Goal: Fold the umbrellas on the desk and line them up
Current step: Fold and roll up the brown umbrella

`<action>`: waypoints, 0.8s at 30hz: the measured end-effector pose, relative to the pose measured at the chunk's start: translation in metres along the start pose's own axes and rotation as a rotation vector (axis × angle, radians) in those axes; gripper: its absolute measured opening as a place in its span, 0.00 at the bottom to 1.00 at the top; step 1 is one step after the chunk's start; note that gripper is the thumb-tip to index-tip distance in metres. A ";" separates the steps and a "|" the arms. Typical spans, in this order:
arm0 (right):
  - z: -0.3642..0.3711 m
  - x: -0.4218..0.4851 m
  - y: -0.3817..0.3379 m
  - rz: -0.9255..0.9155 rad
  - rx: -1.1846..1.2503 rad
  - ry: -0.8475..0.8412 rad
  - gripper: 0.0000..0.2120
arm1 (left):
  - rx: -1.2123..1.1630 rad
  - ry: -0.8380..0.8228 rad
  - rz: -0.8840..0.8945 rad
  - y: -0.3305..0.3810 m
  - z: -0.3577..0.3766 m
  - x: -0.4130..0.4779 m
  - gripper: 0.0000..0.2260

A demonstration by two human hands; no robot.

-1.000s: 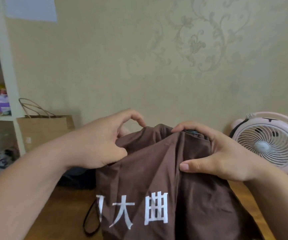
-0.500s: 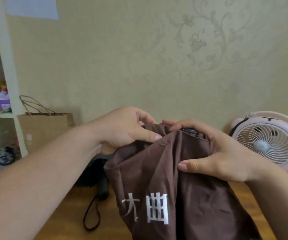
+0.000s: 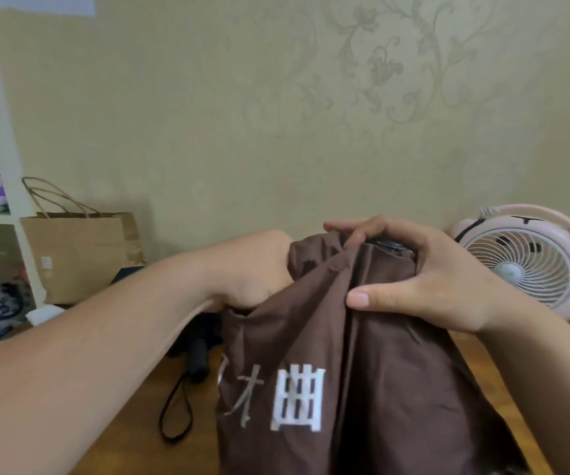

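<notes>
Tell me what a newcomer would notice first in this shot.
The brown umbrella fills the centre foreground, its gathered cloth printed with large white characters. The right hand grips its top, and the left hand reaches in behind the folds, fingers hidden. Next comes the pink fan at the far right, then the brown paper bag standing at the left.
</notes>
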State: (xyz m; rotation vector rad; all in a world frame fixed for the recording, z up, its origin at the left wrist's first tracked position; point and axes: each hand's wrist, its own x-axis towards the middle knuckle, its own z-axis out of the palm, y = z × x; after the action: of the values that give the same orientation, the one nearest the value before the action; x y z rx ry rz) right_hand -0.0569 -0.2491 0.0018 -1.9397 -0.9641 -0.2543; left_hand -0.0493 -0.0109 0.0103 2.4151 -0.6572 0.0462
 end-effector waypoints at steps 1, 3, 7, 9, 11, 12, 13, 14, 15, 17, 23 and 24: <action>0.003 0.001 0.001 -0.003 0.011 0.015 0.21 | -0.030 -0.023 -0.006 -0.001 0.000 0.002 0.05; 0.006 0.001 0.006 0.010 0.079 0.053 0.19 | -0.300 -0.102 -0.012 -0.009 0.006 0.000 0.08; 0.002 -0.004 0.013 0.077 0.145 0.115 0.20 | -0.959 -0.095 -0.143 -0.034 0.027 -0.011 0.11; 0.000 -0.008 0.013 0.113 0.131 0.128 0.25 | -1.141 -0.057 -0.175 -0.046 0.033 -0.014 0.11; -0.001 -0.008 0.012 0.121 0.142 0.115 0.28 | -1.222 -0.018 -0.182 -0.056 0.037 -0.015 0.13; 0.000 -0.007 0.011 0.120 0.158 0.100 0.28 | -1.240 0.005 -0.188 -0.059 0.038 -0.014 0.13; 0.001 -0.006 0.010 0.119 0.174 0.085 0.28 | -1.254 0.025 -0.194 -0.061 0.040 -0.014 0.14; 0.002 -0.005 0.009 0.118 0.188 0.077 0.27 | -1.268 0.048 -0.203 -0.062 0.041 -0.012 0.14; 0.003 -0.004 0.009 0.119 0.201 0.080 0.26 | -1.278 0.065 -0.210 -0.061 0.042 -0.012 0.15; 0.004 -0.004 0.009 0.112 0.220 0.095 0.25 | -1.293 0.094 -0.221 -0.058 0.043 -0.017 0.15; -0.005 -0.010 0.013 0.094 0.208 0.100 0.20 | -1.096 0.332 0.027 -0.072 0.029 -0.048 0.15; -0.006 -0.010 0.014 0.106 0.210 0.101 0.17 | -0.998 0.405 0.068 -0.076 0.023 -0.052 0.14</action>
State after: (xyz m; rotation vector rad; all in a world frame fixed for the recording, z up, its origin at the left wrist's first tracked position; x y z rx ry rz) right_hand -0.0522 -0.2627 -0.0094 -1.7620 -0.7867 -0.1800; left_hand -0.0623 0.0504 -0.0607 1.3660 -0.4179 0.1825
